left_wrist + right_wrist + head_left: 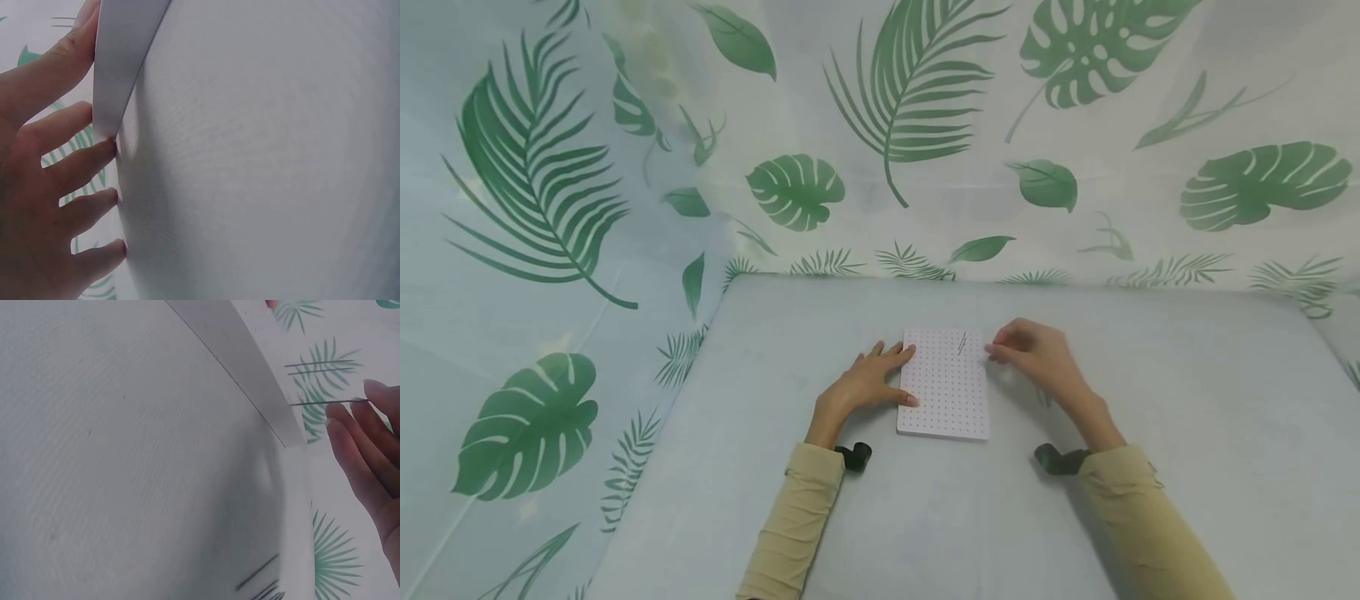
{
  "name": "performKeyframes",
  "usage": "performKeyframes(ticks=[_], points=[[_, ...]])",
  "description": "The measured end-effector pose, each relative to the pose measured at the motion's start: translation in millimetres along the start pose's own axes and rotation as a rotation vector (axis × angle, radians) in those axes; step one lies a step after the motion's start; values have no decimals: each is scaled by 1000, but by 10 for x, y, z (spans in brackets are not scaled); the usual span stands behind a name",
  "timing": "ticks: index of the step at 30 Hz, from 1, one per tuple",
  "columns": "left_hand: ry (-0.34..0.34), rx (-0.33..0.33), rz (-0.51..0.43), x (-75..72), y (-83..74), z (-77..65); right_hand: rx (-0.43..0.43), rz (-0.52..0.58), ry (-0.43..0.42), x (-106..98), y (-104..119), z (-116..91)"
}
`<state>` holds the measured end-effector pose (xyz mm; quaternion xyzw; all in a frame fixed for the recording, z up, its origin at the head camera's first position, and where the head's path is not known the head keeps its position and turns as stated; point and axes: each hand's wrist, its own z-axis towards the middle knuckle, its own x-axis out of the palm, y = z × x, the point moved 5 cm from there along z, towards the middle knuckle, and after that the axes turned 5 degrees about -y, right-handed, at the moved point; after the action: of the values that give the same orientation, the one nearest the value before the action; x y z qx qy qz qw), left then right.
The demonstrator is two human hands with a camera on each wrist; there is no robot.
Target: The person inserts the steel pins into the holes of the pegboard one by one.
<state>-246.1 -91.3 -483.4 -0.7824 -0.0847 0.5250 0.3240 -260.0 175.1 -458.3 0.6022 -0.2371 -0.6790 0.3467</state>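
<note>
A white board (pixel 943 392) with rows of small holes lies on the table. Near its far right corner, thin dark pins (pixel 962 343) stand up; two such pins (pixel 320 364) show in the right wrist view. My left hand (pixel 867 379) rests at the board's left side, fingers spread, thumb and fingertips touching its edge and top. At the right edge my right hand (pixel 1033 354) pinches another thin dark pin (pixel 328 402) between thumb and fingertips. Its far end meets the board's edge in the right wrist view; whether it sits in a hole I cannot tell.
Several thin dark pins (pixel 257 572) lie on the table in the right wrist view. The grey-white table (pixel 925 517) runs back to a leaf-printed curtain (pixel 925 217). Black wrist cameras (pixel 1060 459) hang at both cuffs.
</note>
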Motion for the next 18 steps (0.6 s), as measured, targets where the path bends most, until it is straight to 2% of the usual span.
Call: performKeyframes(ticks=[11,18], points=[[-1,-3,1,10,24,9,-33,123,-26,84,112,63],[2,2,-3,12,20,19,-34,141,-22,184,112,96]])
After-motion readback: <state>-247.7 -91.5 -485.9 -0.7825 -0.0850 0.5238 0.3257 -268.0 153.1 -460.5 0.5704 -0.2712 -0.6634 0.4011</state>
